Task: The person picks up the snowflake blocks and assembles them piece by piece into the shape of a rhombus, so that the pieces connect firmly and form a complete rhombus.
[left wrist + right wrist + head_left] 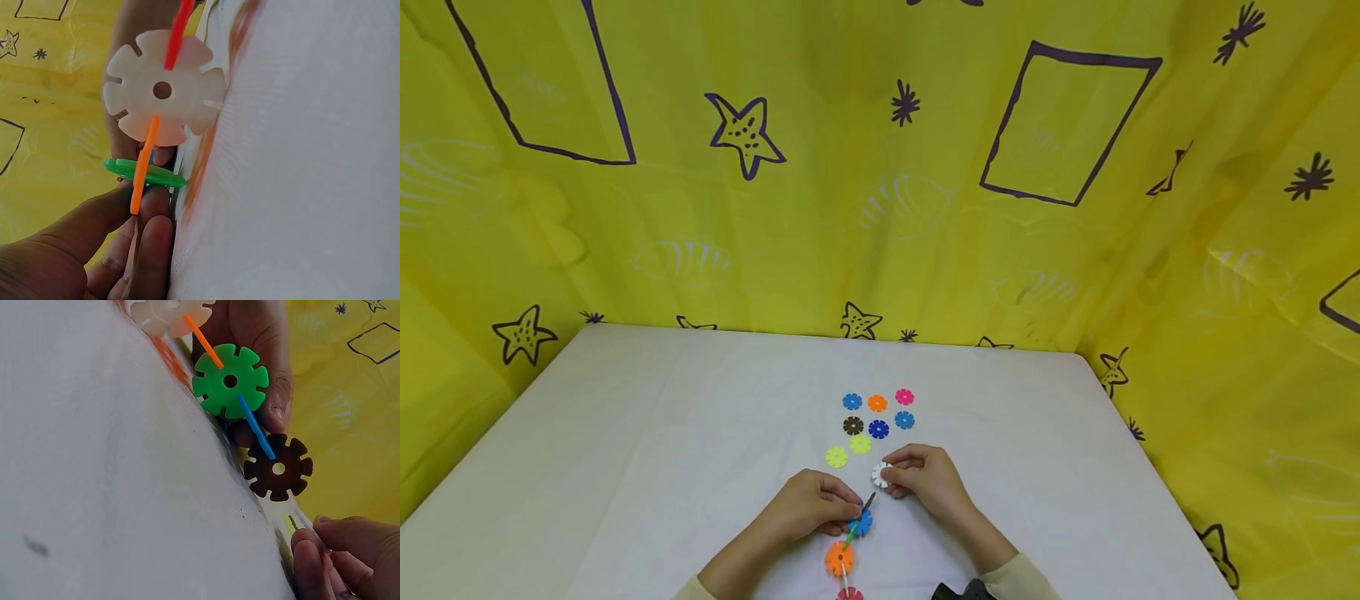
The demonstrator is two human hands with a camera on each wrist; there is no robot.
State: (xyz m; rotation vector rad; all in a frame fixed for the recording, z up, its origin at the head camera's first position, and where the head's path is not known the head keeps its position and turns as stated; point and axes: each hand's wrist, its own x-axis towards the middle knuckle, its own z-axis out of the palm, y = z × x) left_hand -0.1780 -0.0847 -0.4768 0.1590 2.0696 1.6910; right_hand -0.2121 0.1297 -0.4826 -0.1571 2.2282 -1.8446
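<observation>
Over the tabletop [715, 425], a disc chain [832, 560] stretches forward.

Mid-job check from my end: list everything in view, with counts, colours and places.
Table: 1, white, below the hands
Loose discs: 8 (two light blue, two yellow, one each dark blue, orange, pink, brown), on the table beyond the hands
Disc chain: 1, six discs showing (brown, blue, green, orange, white, red), running to the bottom edge
Held disc: 1, white, beyond the chain's brown end
Unidentified object: 1, black, cut off at the bottom edge
Backdrop: yellow, drawn shapes, behind and beside the table; panel count unclear
Sleeves: 2, pale, bottom
Left hand: 1, bare, gripping the chain
Right hand: 1, bare, pinching the held disc
</observation>
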